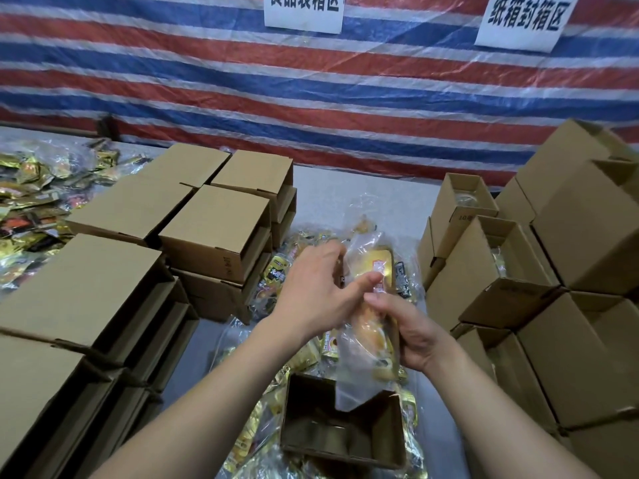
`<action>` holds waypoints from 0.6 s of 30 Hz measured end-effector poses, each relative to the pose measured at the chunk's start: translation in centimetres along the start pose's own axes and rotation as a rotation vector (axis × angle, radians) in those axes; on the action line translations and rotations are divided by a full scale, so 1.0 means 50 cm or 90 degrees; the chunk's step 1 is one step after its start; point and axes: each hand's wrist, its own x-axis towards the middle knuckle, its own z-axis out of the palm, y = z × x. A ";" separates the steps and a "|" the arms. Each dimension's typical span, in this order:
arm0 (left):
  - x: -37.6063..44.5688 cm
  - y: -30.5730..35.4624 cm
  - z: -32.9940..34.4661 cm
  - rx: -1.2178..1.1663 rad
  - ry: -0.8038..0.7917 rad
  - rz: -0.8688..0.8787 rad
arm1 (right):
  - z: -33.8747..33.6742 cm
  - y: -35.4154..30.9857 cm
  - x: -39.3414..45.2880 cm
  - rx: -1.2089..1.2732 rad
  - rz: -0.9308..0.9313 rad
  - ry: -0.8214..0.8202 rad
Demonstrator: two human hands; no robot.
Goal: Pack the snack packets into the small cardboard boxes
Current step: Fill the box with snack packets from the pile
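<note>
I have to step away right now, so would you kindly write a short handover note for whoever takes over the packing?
Left hand and right hand both grip one clear-wrapped snack packet, its lower end dipping into the open box nearest you.
Loose packets lie on the table around that box.
Stacked boxes stand to the left; open boxes to the right, some holding packets.
Left: seat this packet, then go on filling boxes.

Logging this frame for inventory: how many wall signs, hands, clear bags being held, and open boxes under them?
Wall signs: 2
Hands (left hand, right hand): 2
Held clear bag: 1
Open box: 1
Total: 6
</note>
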 end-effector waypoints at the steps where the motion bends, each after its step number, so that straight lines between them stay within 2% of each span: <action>1: -0.002 -0.007 -0.002 -0.070 -0.018 -0.001 | -0.004 0.002 -0.003 -0.019 -0.006 0.024; 4: -0.037 -0.052 -0.001 -0.227 -0.105 -0.081 | -0.026 0.020 -0.014 -0.071 -0.041 0.136; 7: -0.110 -0.119 0.022 -0.145 -0.247 -0.153 | -0.043 0.043 -0.038 -0.290 -0.115 0.201; 10: -0.192 -0.175 0.057 -0.047 -0.380 -0.177 | -0.038 0.068 -0.057 -0.595 -0.136 0.191; 13: -0.236 -0.201 0.086 -0.096 -0.373 -0.236 | -0.020 0.105 -0.060 -0.849 -0.097 0.161; 16: -0.243 -0.207 0.093 -0.315 -0.330 -0.297 | -0.007 0.149 -0.058 -0.947 -0.025 0.086; 18: -0.243 -0.210 0.098 -0.328 -0.309 -0.309 | -0.006 0.174 -0.056 -0.981 0.016 0.027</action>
